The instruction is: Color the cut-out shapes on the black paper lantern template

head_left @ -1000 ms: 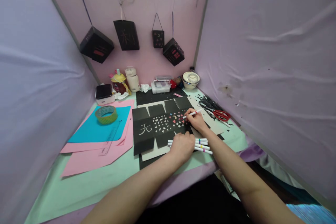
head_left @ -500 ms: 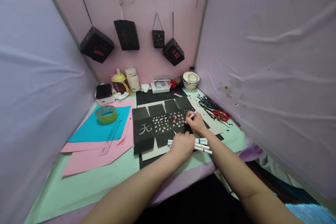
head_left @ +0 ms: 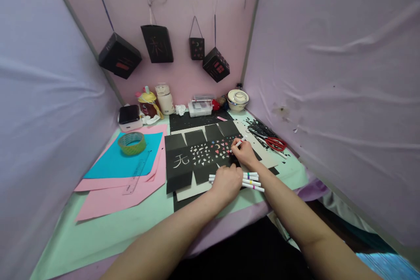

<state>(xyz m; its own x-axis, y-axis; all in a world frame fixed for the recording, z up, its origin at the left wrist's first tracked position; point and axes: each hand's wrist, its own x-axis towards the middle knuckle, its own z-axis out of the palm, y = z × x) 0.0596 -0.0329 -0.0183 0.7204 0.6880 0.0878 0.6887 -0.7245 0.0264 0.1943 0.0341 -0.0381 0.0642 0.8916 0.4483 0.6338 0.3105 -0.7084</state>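
Observation:
A black cut-paper sheet point(head_left: 180, 175) with slit flaps lies on white board point(head_left: 187, 193). A character, triangles, stars, hearts and a moon show pale, pink and blue on it. My right hand point(head_left: 244, 153) pinches a white marker point(head_left: 242, 141) with a red band, its lower end down at the sheet's right part; the tip itself is hidden by my fingers. My left hand point(head_left: 229, 183) is closed round several white markers point(head_left: 254, 187) with coloured bands, resting at the sheet's near edge.
Left lie pink paper point(head_left: 114, 201), blue paper point(head_left: 105, 164), a tape roll point(head_left: 131, 145) and a clear ruler point(head_left: 136, 177). Red-handled scissors point(head_left: 275, 143) and black scraps point(head_left: 260, 127) lie right. Bottles point(head_left: 165, 99), a clear box point(head_left: 200, 108) and a lidded bowl point(head_left: 238, 99) stand behind.
The whole view has shifted very slightly. Both hands keep their places and grips, with the right hand's marker still at the same part of the black sheet.

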